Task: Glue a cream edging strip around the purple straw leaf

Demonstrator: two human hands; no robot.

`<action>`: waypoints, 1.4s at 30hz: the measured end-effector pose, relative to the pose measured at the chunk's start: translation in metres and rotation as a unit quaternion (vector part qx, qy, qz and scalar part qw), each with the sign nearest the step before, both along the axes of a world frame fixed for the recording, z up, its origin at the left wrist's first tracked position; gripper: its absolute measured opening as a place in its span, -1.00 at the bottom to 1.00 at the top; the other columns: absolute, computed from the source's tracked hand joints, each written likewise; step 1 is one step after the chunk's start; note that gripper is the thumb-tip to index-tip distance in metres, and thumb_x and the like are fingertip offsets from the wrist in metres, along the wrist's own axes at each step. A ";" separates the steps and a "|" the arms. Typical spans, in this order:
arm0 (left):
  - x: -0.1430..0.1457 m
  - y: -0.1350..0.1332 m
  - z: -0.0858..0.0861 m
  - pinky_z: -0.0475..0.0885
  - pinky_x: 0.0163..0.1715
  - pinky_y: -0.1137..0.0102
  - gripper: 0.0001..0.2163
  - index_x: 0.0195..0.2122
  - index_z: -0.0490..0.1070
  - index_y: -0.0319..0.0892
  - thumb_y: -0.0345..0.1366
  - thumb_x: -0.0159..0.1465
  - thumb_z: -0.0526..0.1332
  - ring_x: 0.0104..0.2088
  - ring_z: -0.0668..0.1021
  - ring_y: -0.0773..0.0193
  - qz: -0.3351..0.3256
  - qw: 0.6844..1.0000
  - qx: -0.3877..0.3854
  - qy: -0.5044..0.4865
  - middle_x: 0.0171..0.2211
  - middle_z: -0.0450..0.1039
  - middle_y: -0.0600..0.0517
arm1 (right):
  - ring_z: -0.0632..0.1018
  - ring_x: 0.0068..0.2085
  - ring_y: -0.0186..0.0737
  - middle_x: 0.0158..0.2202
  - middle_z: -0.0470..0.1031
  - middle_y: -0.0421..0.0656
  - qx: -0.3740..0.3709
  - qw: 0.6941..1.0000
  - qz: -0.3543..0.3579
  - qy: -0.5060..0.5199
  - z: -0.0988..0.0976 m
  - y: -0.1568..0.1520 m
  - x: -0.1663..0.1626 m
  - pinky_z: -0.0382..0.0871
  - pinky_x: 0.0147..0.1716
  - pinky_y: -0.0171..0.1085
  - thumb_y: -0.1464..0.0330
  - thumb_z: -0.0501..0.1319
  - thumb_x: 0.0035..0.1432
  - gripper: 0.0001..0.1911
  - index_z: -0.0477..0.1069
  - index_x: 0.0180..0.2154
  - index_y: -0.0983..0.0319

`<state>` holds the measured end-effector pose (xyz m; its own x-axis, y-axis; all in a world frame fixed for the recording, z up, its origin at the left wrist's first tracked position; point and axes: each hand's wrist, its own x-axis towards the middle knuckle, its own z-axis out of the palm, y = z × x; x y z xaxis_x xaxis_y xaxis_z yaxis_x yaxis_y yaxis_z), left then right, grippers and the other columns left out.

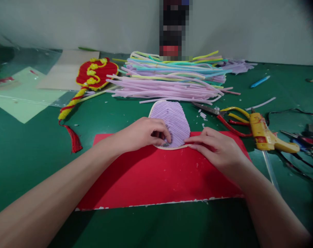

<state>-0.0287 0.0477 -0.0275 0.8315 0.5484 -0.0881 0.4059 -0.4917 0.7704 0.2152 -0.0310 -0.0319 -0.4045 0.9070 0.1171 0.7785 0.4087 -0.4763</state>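
Note:
A lavender fan-shaped panel point(174, 119) of pipe cleaners, laid in slanting rows, lies over the far edge of a red sheet point(151, 175). A cream pipe cleaner point(171, 148) runs along the panel's left and near edges. My left hand point(148, 133) rests at the panel's lower left, its fingers curled closed on the edge. At the lower right, my right hand point(213, 146) pinches the cream pipe cleaner near its end between thumb and fingertips. The fingers partly hide the panel's lower left edge.
Behind lie bundled pipe cleaners point(169, 88). A red-and-yellow fan point(96, 74) with a tassel point(73, 139) is at left. Pliers point(220, 115), a yellow glue gun point(262, 132) with a clear stick, cables and a blue pen point(260, 81) lie at right.

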 end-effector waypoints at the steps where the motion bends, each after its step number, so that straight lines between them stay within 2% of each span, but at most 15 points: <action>1: 0.000 0.000 0.000 0.32 -0.29 0.52 -0.88 -0.27 0.52 -0.11 -0.35 0.22 0.20 -0.24 0.51 0.35 0.001 1.000 -0.001 0.000 -0.22 0.52 0.09 | 0.49 -0.28 -0.26 -0.35 0.43 -0.16 0.000 1.000 0.000 0.000 0.000 0.000 0.000 0.41 -0.27 -0.29 0.36 0.07 0.28 -0.77 0.50 -0.16 0.08; 22: 0.001 -0.002 0.002 0.29 -0.30 0.53 -0.89 -0.27 0.51 -0.13 -0.38 0.23 0.19 -0.25 0.49 0.37 -0.013 0.999 0.026 0.014 -0.24 0.49 0.10 | 0.48 -0.28 -0.29 -0.34 0.41 -0.16 -0.003 1.000 -0.001 0.003 0.001 0.000 0.000 0.39 -0.26 -0.33 0.37 0.09 0.28 -0.77 0.51 -0.15 0.13; 25: -0.001 -0.001 0.004 0.28 -0.25 0.53 -0.86 -0.23 0.50 -0.10 -0.33 0.28 0.14 -0.21 0.48 0.37 -0.022 0.999 0.030 0.011 -0.21 0.49 0.10 | 0.48 -0.27 -0.29 -0.33 0.41 -0.16 -0.003 1.000 -0.002 0.003 -0.001 0.000 0.000 0.39 -0.25 -0.33 0.37 0.09 0.28 -0.77 0.51 -0.15 0.12; 29: -0.004 -0.001 0.006 0.26 -0.31 0.52 -0.82 -0.19 0.48 -0.09 -0.22 0.20 0.25 -0.26 0.45 0.36 -0.037 0.998 0.037 0.029 -0.21 0.45 0.09 | 0.48 -0.27 -0.29 -0.33 0.40 -0.16 -0.004 1.000 -0.002 0.001 -0.002 0.000 0.001 0.38 -0.24 -0.34 0.37 0.09 0.28 -0.77 0.51 -0.14 0.11; 34: -0.004 -0.001 0.005 0.25 -0.32 0.53 -0.86 -0.19 0.47 -0.09 -0.30 0.20 0.26 -0.29 0.42 0.39 -0.039 0.998 0.042 0.025 -0.23 0.42 0.11 | 0.49 -0.25 -0.28 -0.31 0.42 -0.16 -0.008 1.000 -0.004 0.006 -0.001 -0.001 0.001 0.39 -0.22 -0.32 0.36 0.07 0.29 -0.76 0.50 -0.14 0.09; 42: -0.004 -0.001 0.005 0.28 -0.27 0.54 -0.88 -0.20 0.48 -0.09 -0.31 0.26 0.20 -0.24 0.46 0.39 -0.037 0.999 0.035 0.015 -0.19 0.46 0.11 | 0.49 -0.26 -0.29 -0.33 0.41 -0.16 -0.009 1.000 -0.007 0.009 0.000 0.000 0.000 0.39 -0.23 -0.34 0.38 0.08 0.28 -0.76 0.51 -0.15 0.12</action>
